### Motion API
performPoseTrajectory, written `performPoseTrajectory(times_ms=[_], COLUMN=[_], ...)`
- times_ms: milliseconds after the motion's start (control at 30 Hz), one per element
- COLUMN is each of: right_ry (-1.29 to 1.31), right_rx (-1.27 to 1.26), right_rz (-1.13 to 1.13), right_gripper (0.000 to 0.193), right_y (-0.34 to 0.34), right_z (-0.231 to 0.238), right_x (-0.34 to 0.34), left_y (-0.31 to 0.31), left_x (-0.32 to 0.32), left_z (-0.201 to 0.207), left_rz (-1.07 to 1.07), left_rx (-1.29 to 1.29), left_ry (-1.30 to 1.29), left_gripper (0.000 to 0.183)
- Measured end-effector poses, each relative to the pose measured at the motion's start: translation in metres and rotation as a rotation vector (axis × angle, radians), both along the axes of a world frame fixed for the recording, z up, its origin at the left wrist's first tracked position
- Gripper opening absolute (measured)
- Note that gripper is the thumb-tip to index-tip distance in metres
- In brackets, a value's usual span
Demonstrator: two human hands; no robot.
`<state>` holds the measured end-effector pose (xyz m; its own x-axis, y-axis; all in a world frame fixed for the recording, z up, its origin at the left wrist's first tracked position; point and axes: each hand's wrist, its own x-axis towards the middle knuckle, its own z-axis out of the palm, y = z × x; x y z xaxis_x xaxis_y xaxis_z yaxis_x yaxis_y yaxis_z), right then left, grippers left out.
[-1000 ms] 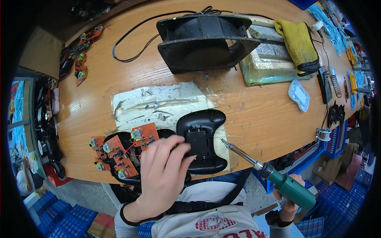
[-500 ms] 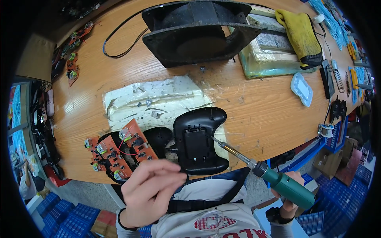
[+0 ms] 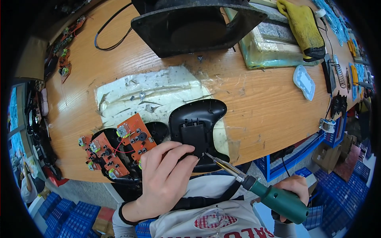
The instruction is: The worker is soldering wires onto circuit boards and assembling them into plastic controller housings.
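Note:
A black game controller shell (image 3: 217, 109) lies at the table's near edge, with a rectangular battery compartment (image 3: 193, 137) facing up. Over its lower left part, my left hand (image 3: 164, 174) rests with thumb and fingertips drawn together beside the compartment's lower end. What they pinch, if anything, is too small to make out. From the right, my right hand (image 3: 295, 188) grips the green handle of a soldering iron (image 3: 274, 200). Its metal tip points at the small metal contacts below the compartment, close to my left fingertips. Orange circuit boards (image 3: 137, 137) with red wires lie left of the shell on other black shells.
A large black fan frame (image 3: 198, 31) stands at the back. Right of it, a yellow cloth (image 3: 297, 29) lies on a wrapped block. Farther right are a pale blue plastic dish (image 3: 304, 83) and a wire spool (image 3: 327, 125). A stained pale sheet (image 3: 147, 91) lies behind the shells.
My left hand has moved right and up onto the shell. The soldering iron's tip has shifted down and left, from the compartment's right side to its lower end. The view has shifted slightly.

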<state>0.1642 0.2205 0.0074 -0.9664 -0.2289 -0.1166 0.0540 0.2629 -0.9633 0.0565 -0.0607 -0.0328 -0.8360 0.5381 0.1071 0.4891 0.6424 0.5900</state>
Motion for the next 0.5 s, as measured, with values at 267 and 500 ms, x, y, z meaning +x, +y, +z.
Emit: performPoseTrajectory(times_ms=[267, 500], right_ry=[-0.09, -0.074], right_rx=[0.013, 0.088], right_rz=[0.12, 0.116], right_gripper=[0.037, 0.035], right_y=[-0.0002, -0.0007], right_z=[0.0042, 0.0045], right_x=[-0.0088, -0.0061], left_y=[-0.001, -0.0002], left_x=[0.0037, 0.0011], left_z=[-0.0061, -0.008], left_rz=[0.017, -0.002], left_rx=[-0.006, 0.012], left_ry=[-0.016, 0.013], left_gripper=[0.016, 0.019])
